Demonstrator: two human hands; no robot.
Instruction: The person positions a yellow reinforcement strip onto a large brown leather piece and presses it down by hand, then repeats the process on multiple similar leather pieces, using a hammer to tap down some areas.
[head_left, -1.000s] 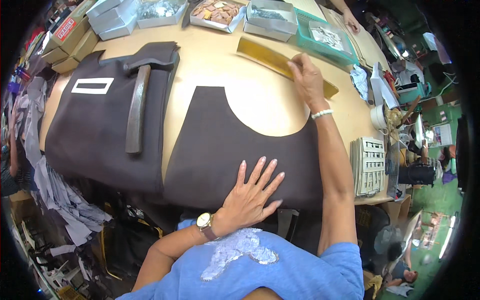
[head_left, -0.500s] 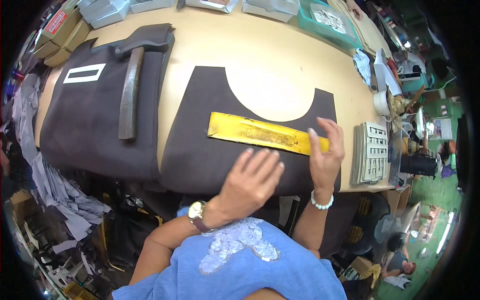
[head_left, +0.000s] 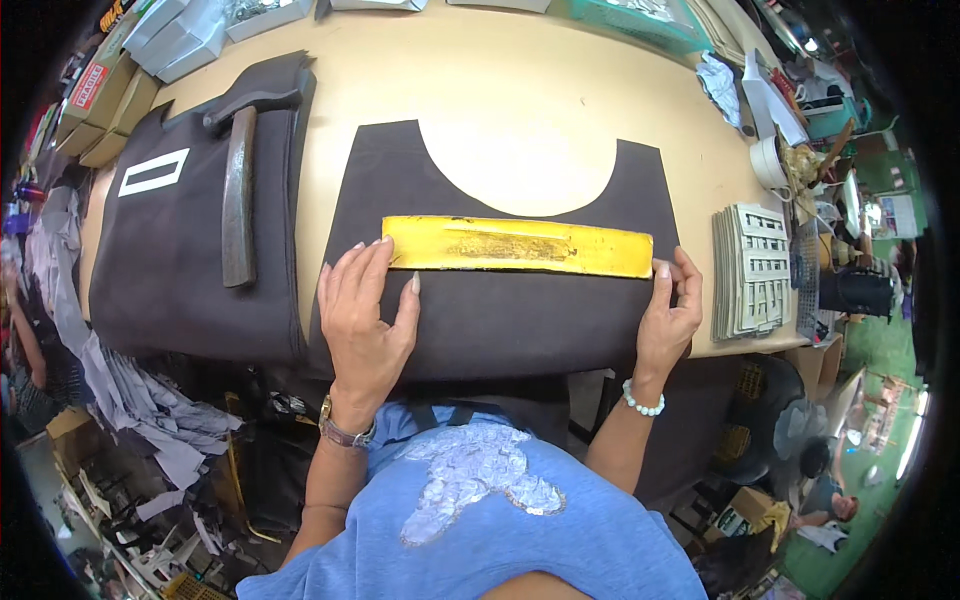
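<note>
A flat yellow bar (head_left: 518, 245) with worn dark marks lies nearly level across a dark fabric piece (head_left: 500, 315) with a curved cut-out at its far edge. My left hand (head_left: 362, 315) rests on the fabric, its fingers stretched out against the bar's left end and its thumb apart below the lower edge. At the opposite end my right hand (head_left: 670, 312) has bent fingers, with thumb and forefinger at the bar's lower right corner. To the left, a hammer (head_left: 240, 195) lies on a stack of folded dark fabric (head_left: 180, 270), beside a white rectangular frame (head_left: 154, 173).
A stack of pale slotted cards (head_left: 750, 275) stands at the table's right. Along the far edge are cardboard boxes (head_left: 175, 45) and a green basket (head_left: 650, 28). Grey cloth scraps (head_left: 150, 400) hang at the left. A person (head_left: 830, 505) is at the far right.
My left hand has moved left to the bar's left end. The bar has turned from slanted to nearly level and shifted slightly left. My right hand remains by its right end.
</note>
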